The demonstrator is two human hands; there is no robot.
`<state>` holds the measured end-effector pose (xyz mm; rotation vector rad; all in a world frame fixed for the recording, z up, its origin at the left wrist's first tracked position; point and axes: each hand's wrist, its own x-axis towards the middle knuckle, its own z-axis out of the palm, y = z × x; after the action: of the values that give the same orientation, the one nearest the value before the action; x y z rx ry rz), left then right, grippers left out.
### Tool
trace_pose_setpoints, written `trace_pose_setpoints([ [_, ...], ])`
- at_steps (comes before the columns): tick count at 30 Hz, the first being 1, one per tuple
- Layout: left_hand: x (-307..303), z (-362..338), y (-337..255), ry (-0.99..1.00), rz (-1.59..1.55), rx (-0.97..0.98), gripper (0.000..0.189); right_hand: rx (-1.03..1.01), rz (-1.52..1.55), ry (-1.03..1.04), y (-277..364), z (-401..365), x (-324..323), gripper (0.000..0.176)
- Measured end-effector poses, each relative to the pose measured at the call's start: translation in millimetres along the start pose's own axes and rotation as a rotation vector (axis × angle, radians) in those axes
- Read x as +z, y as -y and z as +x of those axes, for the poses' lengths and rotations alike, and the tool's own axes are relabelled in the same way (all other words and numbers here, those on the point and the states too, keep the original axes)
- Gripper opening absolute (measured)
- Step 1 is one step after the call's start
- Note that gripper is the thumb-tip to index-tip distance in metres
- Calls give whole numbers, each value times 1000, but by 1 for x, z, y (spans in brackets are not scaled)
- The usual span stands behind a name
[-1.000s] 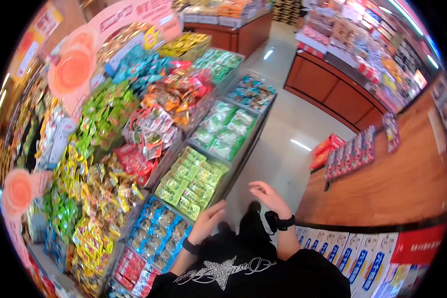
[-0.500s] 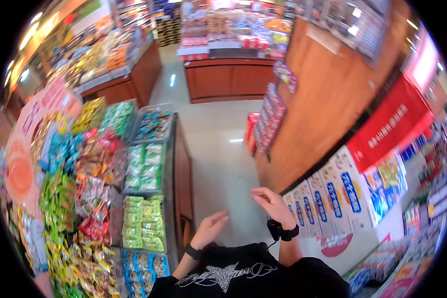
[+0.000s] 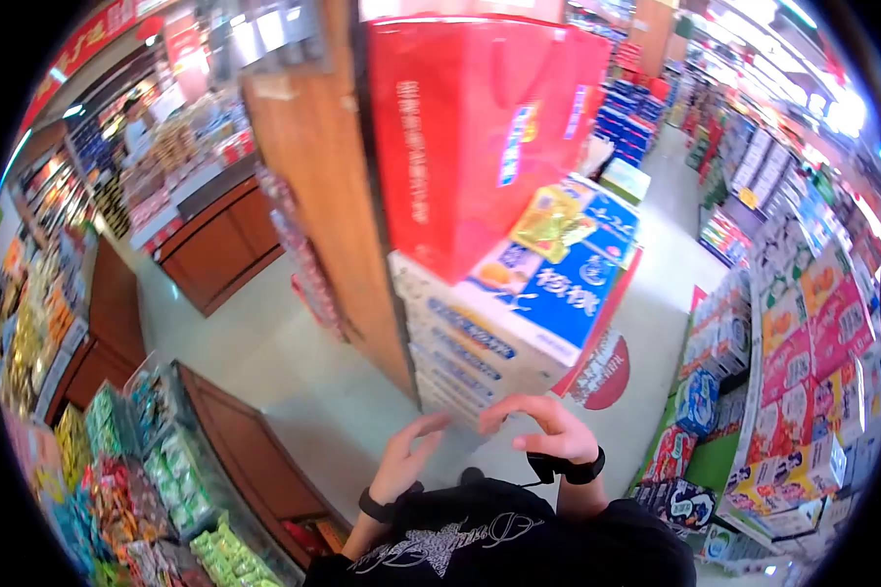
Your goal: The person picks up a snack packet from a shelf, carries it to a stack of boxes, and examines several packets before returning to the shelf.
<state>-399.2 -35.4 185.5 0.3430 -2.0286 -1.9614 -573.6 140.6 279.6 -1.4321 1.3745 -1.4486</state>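
Stack of boxes (image 3: 489,338) dead ahead, big red carton (image 3: 460,127) above it. Left hand (image 3: 408,458) and right hand (image 3: 543,430) hover just in front of the stack, fingers loose and apart, gripping nothing. No box lifted off yet.

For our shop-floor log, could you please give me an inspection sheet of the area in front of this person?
Surface: pale glossy floor; no worktop seen.
Job's things: stack of white and blue cartons, nearest to both hands; contact cannot be told.
Clutter: snack bins packed full at lower left; shelves of boxed goods at right.
Hands: left hand and right hand raised, open, holding nothing.
Cables: a thin dark cord seems to run from the right wristband.
Surroundings: wooden pillar; large red package above the cartons; wooden counters beyond.
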Motion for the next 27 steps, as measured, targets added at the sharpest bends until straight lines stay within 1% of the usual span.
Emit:
trace_pose_setpoints([
  [1,10,9,-2,9,12,33,31,-51,6,19,3,-8,-11,43],
  [2,19,18,-5,36,10,37,31,-42,27,-26,6,-17,-20,42],
  [3,26,26,-9,-23,91,118,29,-38,21,-49,4,-26,-28,42],
  [4,33,34,-15,-84,170,198,28,-13,10,-173,-1,-34,-35,41],
  [5,36,41,-25,-64,165,197,28,14,-2,-296,-2,-42,-42,40],
  [6,37,49,-37,-63,245,291,29,29,-94,-350,0,-48,-51,36],
  [7,37,57,-50,-67,324,391,29,31,-106,-361,1,-55,-59,36],
  [9,39,68,-75,-44,333,414,30,49,-144,-472,0,-68,-77,32],
  [10,39,74,-90,2,403,463,29,42,-69,-499,-1,-73,-86,26],
  [11,40,79,-100,48,478,508,29,39,-72,-503,1,-76,-95,26],
  [13,43,91,-116,82,525,549,31,56,-22,-624,3,-74,-113,23],
  [14,45,96,-126,184,464,494,34,-25,-48,-646,3,-67,-123,21],
  [15,47,102,-133,283,402,437,38,-30,-47,-646,5,-60,-132,21],
  [16,48,110,-137,282,406,441,38,-5,-47,-686,8,-51,-141,22],
  [17,49,118,-141,347,303,382,41,23,-48,-725,10,-43,-151,22],
  [18,49,125,-144,412,197,320,45,46,-11,-716,12,-34,-159,27],
  [19,48,134,-147,409,196,321,45,46,-12,-714,8,-26,-172,27],
  [21,45,154,-151,479,70,148,49,64,119,-583,-8,-8,-205,34],
  [22,45,164,-155,497,-6,81,50,61,117,-581,-17,0,-222,34],
  [23,46,172,-161,496,-5,83,50,65,228,-570,-26,8,-238,36],
  [24,48,179,-166,464,-43,-38,52,69,340,-558,-33,15,-251,39],
  [25,48,184,-170,432,-80,-159,54,66,340,-557,-36,21,-260,39],
  [26,47,191,-168,427,-115,-208,56,130,339,-533,-39,28,-268,40],
  [27,47,197,-168,428,-107,-203,56,189,338,-508,-40,34,-275,42],
])
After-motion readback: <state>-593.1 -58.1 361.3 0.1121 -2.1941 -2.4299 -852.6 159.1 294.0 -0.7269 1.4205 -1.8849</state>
